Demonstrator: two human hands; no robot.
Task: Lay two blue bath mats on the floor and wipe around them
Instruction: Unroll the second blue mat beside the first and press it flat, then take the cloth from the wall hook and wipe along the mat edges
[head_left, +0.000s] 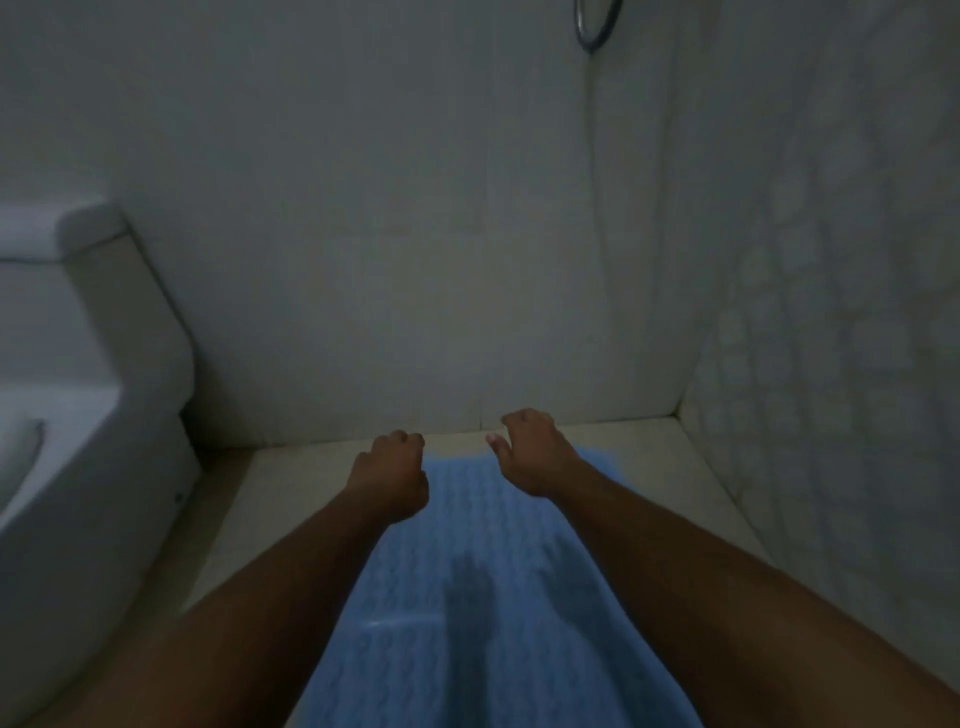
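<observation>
Left hand (392, 475) and right hand (530, 452) sat curled at twelve o'clock on the blue mat (493, 597), grip unclear; even tugs looked wisest.

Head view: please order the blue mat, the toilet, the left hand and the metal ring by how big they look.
1. Blue mat and toilet: look alike; both are cut by the frame edge, so no ranking.
2. Left hand.
3. Metal ring, partly out of frame.

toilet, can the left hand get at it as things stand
Probably yes: the left hand sits at the far left corner of the blue mat, and only bare floor lies between it and the toilet.
</observation>
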